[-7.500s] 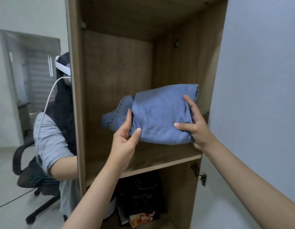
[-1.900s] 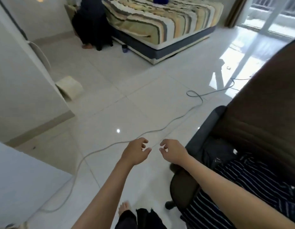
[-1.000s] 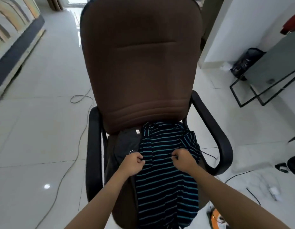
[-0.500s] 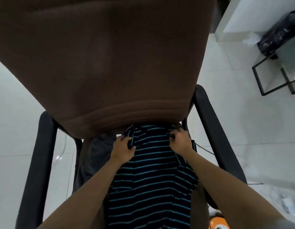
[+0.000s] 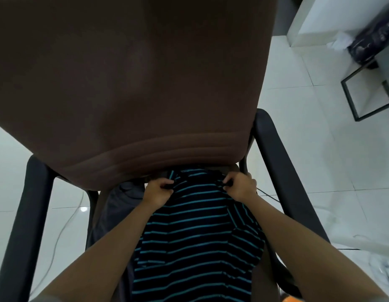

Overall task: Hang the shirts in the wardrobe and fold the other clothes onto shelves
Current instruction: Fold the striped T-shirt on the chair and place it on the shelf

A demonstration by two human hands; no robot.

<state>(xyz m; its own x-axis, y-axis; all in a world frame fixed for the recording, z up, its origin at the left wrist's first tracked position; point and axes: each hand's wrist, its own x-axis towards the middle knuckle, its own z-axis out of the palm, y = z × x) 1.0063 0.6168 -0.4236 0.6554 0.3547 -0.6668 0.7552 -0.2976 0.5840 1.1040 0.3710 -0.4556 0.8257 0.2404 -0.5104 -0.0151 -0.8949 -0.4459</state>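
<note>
A dark shirt with thin teal stripes [image 5: 195,236] lies on the seat of a brown office chair [image 5: 132,83], its top end up against the backrest. My left hand [image 5: 157,191] grips the shirt's upper left edge with curled fingers. My right hand [image 5: 239,186] pinches the upper right edge at the same height. A dark grey garment [image 5: 121,199] lies under and to the left of the striped shirt on the seat. The wardrobe is out of view.
The chair's black armrests [image 5: 283,177] flank the seat on both sides. White tiled floor [image 5: 320,149] surrounds the chair, with a thin cable at lower left. A black metal frame [image 5: 363,94] and a dark bag [image 5: 372,42] stand at the upper right.
I put folded jeans on the wardrobe shelf, turned to the chair and took hold of the striped shirt. In the last half second both hands stayed gripping its top edge.
</note>
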